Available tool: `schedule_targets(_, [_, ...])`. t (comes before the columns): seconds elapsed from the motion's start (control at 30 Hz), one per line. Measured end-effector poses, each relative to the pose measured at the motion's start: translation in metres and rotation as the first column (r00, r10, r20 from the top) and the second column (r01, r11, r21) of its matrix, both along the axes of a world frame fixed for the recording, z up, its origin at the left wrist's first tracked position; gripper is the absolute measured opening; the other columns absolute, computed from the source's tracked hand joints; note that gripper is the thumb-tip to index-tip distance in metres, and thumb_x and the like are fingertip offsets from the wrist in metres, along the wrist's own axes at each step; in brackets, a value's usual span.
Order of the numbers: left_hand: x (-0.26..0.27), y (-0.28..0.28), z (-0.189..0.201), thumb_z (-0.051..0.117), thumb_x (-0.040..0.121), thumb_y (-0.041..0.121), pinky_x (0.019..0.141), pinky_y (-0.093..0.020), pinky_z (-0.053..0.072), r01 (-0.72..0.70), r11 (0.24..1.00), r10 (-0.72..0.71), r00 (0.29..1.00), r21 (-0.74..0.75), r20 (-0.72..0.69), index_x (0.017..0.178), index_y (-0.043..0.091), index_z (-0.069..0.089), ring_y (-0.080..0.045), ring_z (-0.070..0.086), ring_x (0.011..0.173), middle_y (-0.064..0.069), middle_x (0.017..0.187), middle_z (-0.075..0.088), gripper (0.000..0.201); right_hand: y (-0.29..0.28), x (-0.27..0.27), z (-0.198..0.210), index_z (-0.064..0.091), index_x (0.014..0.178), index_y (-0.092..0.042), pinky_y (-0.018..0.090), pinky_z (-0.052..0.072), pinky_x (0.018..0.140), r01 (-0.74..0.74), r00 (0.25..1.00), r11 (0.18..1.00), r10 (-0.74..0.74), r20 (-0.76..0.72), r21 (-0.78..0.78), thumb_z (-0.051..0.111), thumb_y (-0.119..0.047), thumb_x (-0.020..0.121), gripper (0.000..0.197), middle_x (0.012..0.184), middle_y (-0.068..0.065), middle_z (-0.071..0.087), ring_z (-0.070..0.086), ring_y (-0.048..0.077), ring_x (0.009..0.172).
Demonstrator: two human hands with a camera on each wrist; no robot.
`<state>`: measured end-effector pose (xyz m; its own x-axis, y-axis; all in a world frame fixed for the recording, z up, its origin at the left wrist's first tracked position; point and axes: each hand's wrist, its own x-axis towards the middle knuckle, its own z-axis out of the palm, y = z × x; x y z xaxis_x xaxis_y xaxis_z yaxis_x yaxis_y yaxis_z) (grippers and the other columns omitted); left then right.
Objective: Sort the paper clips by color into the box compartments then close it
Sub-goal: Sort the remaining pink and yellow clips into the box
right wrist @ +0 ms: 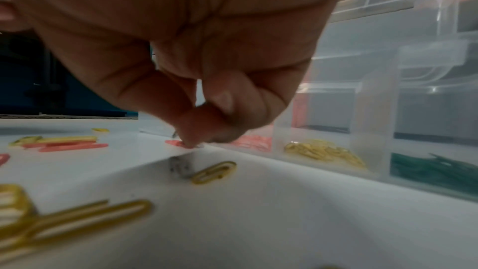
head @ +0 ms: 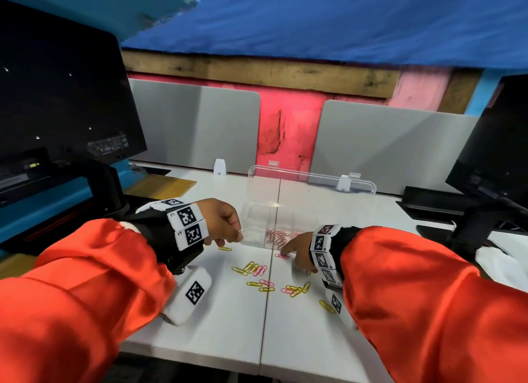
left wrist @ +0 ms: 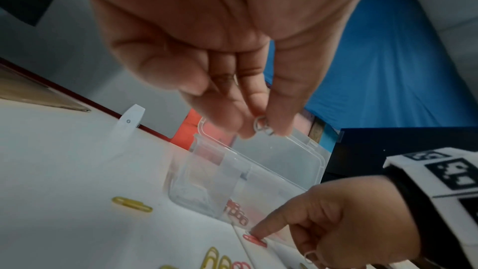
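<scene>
A clear plastic box (head: 288,211) with compartments stands on the white table with its lid (head: 311,182) up. My left hand (head: 239,234) hovers at the box's left end and pinches a white paper clip (left wrist: 262,128) between thumb and fingertips. My right hand (head: 285,252) is down on the table in front of the box, its index finger and thumb closing on a pink paper clip (head: 282,256). The right wrist view shows pink clips (right wrist: 254,140), yellow clips (right wrist: 323,152) and green clips (right wrist: 434,169) in separate compartments. Yellow and pink clips (head: 258,269) lie loose on the table.
A dark monitor (head: 63,97) stands at the left and another monitor (head: 497,142) with its stand at the right. Grey divider panels (head: 385,142) run behind the table. A single yellow clip (head: 225,249) lies under my left hand. A seam (head: 267,311) splits the tabletop.
</scene>
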<state>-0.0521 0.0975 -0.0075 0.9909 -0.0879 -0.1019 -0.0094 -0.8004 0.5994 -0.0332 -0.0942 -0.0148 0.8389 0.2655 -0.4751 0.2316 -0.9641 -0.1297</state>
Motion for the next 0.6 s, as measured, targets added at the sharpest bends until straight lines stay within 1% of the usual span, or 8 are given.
schedule_targets(0.1, [-0.001,0.005,-0.002,0.071,0.080,0.018,0.048,-0.013,0.043,-0.007,0.999,0.006,1.000,-0.045,-0.019,0.069,0.023,0.059,0.005,0.056,0.040,0.007,0.066,0.062,0.017,-0.011,-0.002,-0.007,0.047,0.138,-0.012,0.000,0.032,0.034,0.056,0.994,0.998,-0.052,0.099,-0.038,0.053,-0.010,0.091,0.047,0.131,0.008,0.057,0.050,0.007,0.064])
schedule_targets(0.2, [-0.002,0.004,-0.003,0.070,0.081,0.018,0.050,-0.014,0.044,-0.012,0.997,0.010,0.999,-0.071,-0.032,0.071,0.023,0.059,0.001,0.058,0.050,0.008,0.066,0.063,0.015,-0.022,-0.004,-0.008,0.056,0.129,-0.013,0.004,0.032,0.030,0.088,0.994,0.995,-0.085,0.065,-0.047,0.050,-0.011,0.092,0.038,0.077,-0.003,0.059,0.047,0.000,0.043])
schedule_targets(0.3, [-0.004,0.002,-0.004,0.070,0.081,0.018,0.049,-0.014,0.043,-0.019,0.996,0.016,0.999,-0.091,-0.036,0.072,0.022,0.060,-0.002,0.057,0.055,0.008,0.066,0.063,0.014,-0.031,-0.002,-0.008,0.069,0.106,-0.011,0.010,0.039,0.039,0.161,0.986,0.987,-0.162,0.026,0.025,0.041,-0.005,0.092,0.032,0.061,-0.002,0.052,0.047,0.004,0.037])
schedule_targets(0.4, [-0.006,0.001,-0.005,0.070,0.081,0.018,0.049,-0.014,0.043,-0.031,0.993,0.025,0.999,-0.113,-0.046,0.072,0.021,0.060,-0.003,0.057,0.054,0.007,0.067,0.063,0.014,-0.030,-0.005,-0.005,0.060,0.075,-0.010,0.013,0.036,0.036,0.228,0.973,0.972,-0.229,0.022,0.048,0.040,-0.004,0.093,0.028,0.063,0.001,0.051,0.044,0.010,0.046])
schedule_targets(0.47, [-0.007,0.001,-0.003,0.070,0.081,0.017,0.049,-0.014,0.042,-0.038,0.991,0.031,0.998,-0.125,-0.053,0.072,0.021,0.060,-0.003,0.056,0.053,0.006,0.067,0.062,0.014,-0.024,-0.006,-0.005,0.058,0.091,-0.007,0.014,0.037,0.041,0.248,0.969,0.969,-0.247,0.016,-0.009,0.039,-0.009,0.096,0.020,0.073,0.003,0.056,0.048,0.013,0.055])
schedule_targets(0.53, [-0.008,0.002,-0.003,0.070,0.082,0.017,0.049,-0.014,0.042,-0.046,0.990,0.038,0.998,-0.133,-0.058,0.072,0.021,0.059,-0.001,0.056,0.050,0.006,0.067,0.062,0.015,-0.019,-0.006,-0.008,0.054,0.123,-0.002,0.019,0.048,0.070,0.198,0.978,0.976,-0.191,0.084,-0.087,0.040,-0.012,0.098,0.030,0.113,0.010,0.063,0.060,0.020,0.090])
schedule_targets(0.57, [-0.008,0.002,-0.002,0.070,0.082,0.017,0.049,-0.014,0.042,-0.050,0.989,0.042,0.997,-0.137,-0.059,0.071,0.021,0.059,0.000,0.055,0.049,0.006,0.067,0.062,0.015,-0.017,-0.005,-0.012,0.048,0.133,-0.002,0.025,0.046,0.089,0.141,0.983,0.981,-0.122,0.139,-0.134,0.040,-0.015,0.099,0.038,0.133,0.012,0.054,0.056,0.023,0.113])
schedule_targets(0.6, [-0.009,0.003,-0.002,0.070,0.082,0.017,0.049,-0.014,0.042,-0.054,0.989,0.046,0.997,-0.140,-0.062,0.071,0.021,0.059,0.000,0.055,0.048,0.006,0.067,0.062,0.016,-0.015,-0.004,-0.015,0.046,0.136,-0.003,0.029,0.041,0.100,0.112,0.981,0.980,-0.083,0.176,-0.163,0.042,-0.020,0.098,0.042,0.140,0.011,0.049,0.050,0.025,0.125])
